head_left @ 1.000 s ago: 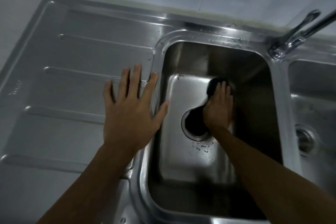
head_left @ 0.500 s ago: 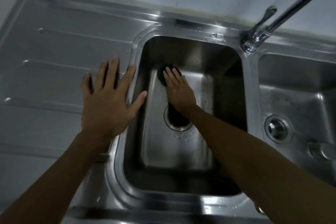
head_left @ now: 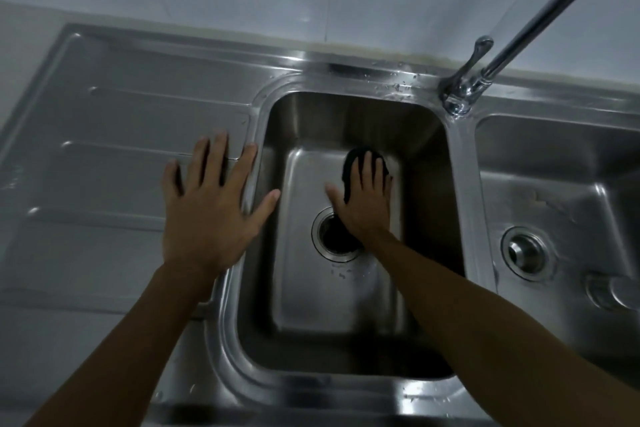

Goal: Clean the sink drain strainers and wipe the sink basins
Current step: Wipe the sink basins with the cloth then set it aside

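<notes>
Right hand (head_left: 367,199) presses flat, fingers straight, on a dark cloth (head_left: 358,155) (or sponge) on the left basin (head_left: 304,288) floor, beyond the drain (head_left: 332,243). Left hand (head_left: 211,208) rests spread on the drainboard (head_left: 121,121). Cloth looks soft, light, likely slippery: pin it under the palm.

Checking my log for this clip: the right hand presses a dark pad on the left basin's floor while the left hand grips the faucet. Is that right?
Not quite. In the head view the left hand rests flat, fingers spread, on the drainboard beside the left basin, well clear of the faucet. The right hand does press the dark pad on that basin's floor.
</notes>
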{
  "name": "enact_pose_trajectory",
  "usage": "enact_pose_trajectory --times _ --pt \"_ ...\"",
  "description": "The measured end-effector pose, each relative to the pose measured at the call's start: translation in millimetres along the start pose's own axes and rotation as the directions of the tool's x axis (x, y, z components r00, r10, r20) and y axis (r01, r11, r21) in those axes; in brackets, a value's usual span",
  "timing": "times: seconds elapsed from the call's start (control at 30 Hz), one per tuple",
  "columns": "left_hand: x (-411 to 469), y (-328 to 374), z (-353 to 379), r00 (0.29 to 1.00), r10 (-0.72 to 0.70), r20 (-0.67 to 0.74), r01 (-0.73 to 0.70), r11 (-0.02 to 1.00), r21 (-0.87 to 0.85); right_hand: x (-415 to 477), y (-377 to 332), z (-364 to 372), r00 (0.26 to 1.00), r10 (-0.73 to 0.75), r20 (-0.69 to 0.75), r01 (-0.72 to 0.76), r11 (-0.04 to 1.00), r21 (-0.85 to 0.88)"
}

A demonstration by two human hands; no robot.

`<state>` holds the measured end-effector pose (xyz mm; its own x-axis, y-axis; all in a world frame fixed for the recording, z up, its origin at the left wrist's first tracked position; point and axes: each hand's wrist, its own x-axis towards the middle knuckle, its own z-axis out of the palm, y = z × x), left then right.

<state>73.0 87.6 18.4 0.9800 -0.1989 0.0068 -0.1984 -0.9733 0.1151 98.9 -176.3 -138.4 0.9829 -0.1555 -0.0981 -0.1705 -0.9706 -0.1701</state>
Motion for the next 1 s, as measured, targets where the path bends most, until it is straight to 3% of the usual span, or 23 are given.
enact_pose_trajectory --times 0.07,0.2,0.33,0.47,0.57,0.7,0.8,0.9,0.97,1.0 --pt "0 0 1 1.000 0.001 -0.009 -0.001 1.000 0.008 -1 -31 7 0.997 -0.073 -0.020 0.074 0.996 0.048" --pt "0 1 2 1.000 0.000 -0.016 0.001 1.000 0.022 -23 -80 24 0.935 -0.355 -0.009 0.354 0.931 0.088" --pt "-1 -1 1 0.999 0.004 -0.034 -0.004 1.000 0.011 -10 -54 18 0.860 -0.509 0.043 0.510 0.858 -0.055" --pt "-1 1 -1 1.000 0.001 -0.024 -0.002 1.000 -0.010 7 -20 0 0.979 -0.196 0.056 0.201 0.974 -0.108" --pt "-1 1 -4 1.000 0.003 -0.011 -0.003 1.000 -0.017 -6 -1 -4 0.998 -0.025 0.066 0.034 0.990 -0.135" --pt "-2 1 -5 1.000 0.012 -0.010 -0.012 0.999 -0.032 -33 28 -21 0.987 -0.001 0.163 0.036 0.976 -0.215" --pt "-2 1 -5 1.000 0.009 -0.004 -0.009 0.999 -0.041 -69 35 -36 0.926 -0.008 0.378 0.154 0.922 -0.356" --pt "-2 -1 -5 1.000 0.019 -0.006 -0.020 0.999 -0.049 -114 32 -40 0.823 -0.013 0.568 0.249 0.907 -0.340" --pt "-1 0 -5 1.000 0.019 -0.010 -0.019 0.999 -0.035 -139 32 -47 0.730 -0.248 0.637 0.477 0.852 -0.216" --pt "-1 0 -5 1.000 0.016 -0.007 -0.016 1.000 -0.026 -147 31 -46 0.671 -0.470 0.573 0.661 0.729 -0.177"
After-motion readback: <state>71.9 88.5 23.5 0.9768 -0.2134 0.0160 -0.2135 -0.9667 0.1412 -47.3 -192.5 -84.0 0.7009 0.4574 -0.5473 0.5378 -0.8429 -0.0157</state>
